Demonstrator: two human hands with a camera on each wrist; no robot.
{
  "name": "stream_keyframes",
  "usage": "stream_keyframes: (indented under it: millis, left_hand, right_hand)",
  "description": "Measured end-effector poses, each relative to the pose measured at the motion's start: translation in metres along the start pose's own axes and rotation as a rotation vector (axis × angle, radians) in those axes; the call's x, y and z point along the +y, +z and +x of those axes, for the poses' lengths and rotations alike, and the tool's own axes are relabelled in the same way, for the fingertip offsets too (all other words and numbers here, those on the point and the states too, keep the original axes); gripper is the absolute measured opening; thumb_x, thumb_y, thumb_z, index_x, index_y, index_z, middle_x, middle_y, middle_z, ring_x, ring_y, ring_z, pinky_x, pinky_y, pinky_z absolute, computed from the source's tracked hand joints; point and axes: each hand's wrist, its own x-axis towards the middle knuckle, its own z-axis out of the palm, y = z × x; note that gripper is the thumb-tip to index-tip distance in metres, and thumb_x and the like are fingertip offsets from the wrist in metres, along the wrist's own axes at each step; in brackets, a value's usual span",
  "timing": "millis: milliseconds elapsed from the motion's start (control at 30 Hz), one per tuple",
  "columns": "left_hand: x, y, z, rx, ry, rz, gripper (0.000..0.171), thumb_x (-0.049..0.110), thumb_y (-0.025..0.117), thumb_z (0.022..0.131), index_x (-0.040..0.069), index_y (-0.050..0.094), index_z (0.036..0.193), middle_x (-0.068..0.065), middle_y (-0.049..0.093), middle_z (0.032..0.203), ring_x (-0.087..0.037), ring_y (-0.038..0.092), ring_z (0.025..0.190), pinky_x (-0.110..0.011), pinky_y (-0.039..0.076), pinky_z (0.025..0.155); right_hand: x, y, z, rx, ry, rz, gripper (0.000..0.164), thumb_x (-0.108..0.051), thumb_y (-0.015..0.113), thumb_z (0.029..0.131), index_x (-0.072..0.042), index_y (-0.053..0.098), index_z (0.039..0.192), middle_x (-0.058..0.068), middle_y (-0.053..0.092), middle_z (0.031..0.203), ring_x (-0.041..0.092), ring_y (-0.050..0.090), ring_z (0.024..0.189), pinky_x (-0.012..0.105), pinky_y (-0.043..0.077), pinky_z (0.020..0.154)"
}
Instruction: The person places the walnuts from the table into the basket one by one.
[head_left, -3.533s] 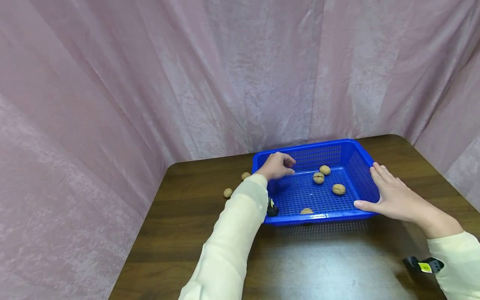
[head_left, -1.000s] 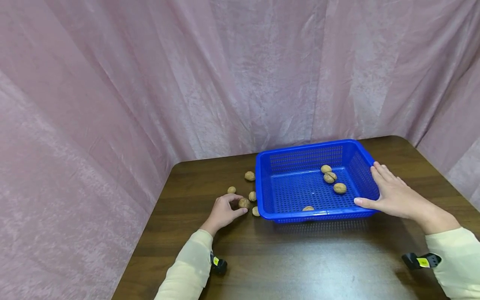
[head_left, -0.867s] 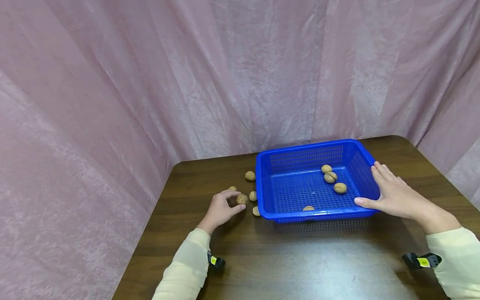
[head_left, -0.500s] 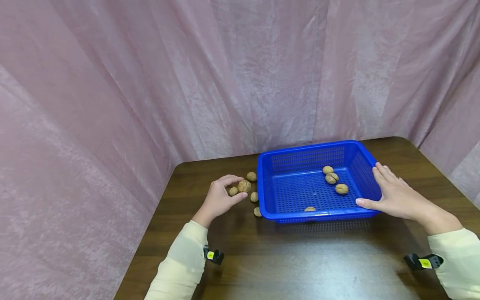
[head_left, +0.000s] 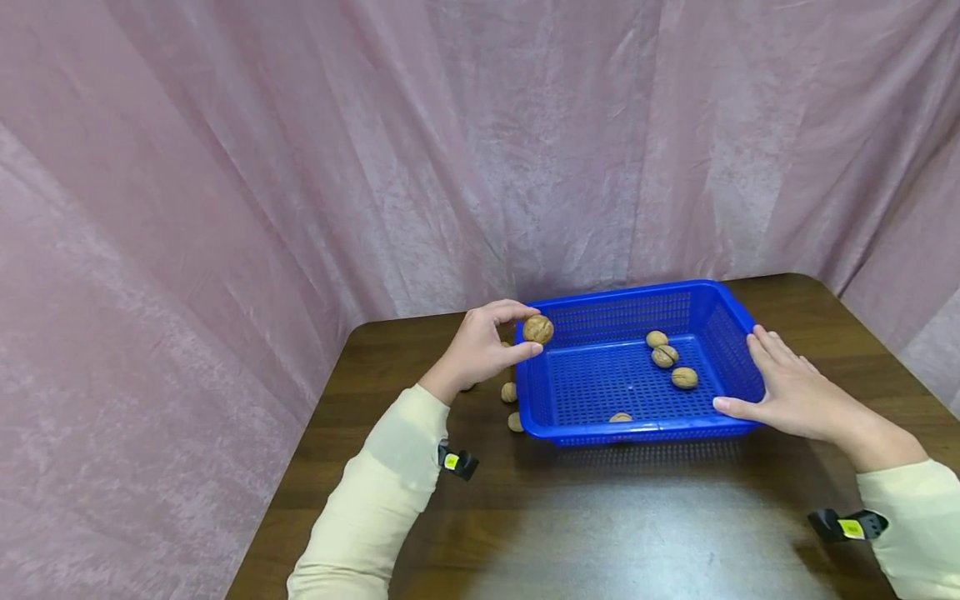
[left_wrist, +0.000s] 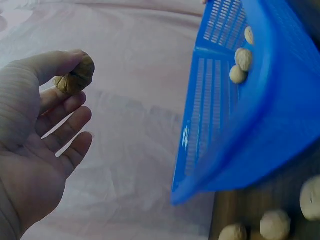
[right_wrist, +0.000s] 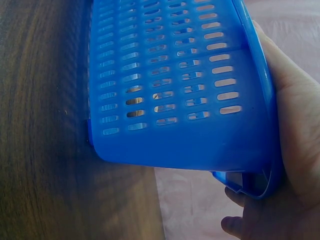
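Inside the blue basket (head_left: pixel 618 317), four walnuts (head_left: pixel 684 378), left grip (head_left: pixel 483 343) pinching another walnut (head_left: pixel 538 329), right grip (head_left: pixel 795 392) wide against the rim (head_left: pixel 737 306)

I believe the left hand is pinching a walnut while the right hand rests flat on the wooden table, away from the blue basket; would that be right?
Not quite: the right hand is not on the wooden table; the head view shows it touching the right end of the blue basket. The left hand is indeed pinching a walnut.
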Motion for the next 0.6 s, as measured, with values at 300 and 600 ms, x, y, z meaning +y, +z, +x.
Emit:
stream_keyframes:
  millis: [300, 600]
  left_hand:
    - [0.003, 0.026, 0.055, -0.081, -0.057, -0.016, 0.043, 0.027, 0.08, 0.08, 0.012, 0.068, 0.119, 0.005, 0.067, 0.109, -0.005, 0.059, 0.1, -0.026, 0.049, 0.086]
    - [-0.01, 0.057, 0.099, -0.114, -0.227, -0.118, 0.045, 0.028, 0.08, 0.08, 0.016, 0.067, 0.121, 0.007, 0.067, 0.104, -0.011, 0.063, 0.093, -0.022, 0.05, 0.08]
  right_hand:
    - [0.0, 0.0, -0.001, 0.009, 0.002, -0.006, 0.117, -0.061, 0.065, 0.082, 0.013, 0.001, 0.148, 0.035, -0.006, 0.152, 0.046, -0.012, 0.14, 0.07, 0.003, 0.105]
    - [0.0, -0.001, -0.002, 0.015, -0.015, -0.009, 0.117, -0.061, 0.064, 0.082, 0.014, 0.002, 0.147, 0.035, -0.005, 0.153, 0.046, -0.011, 0.141, 0.068, 0.001, 0.107]
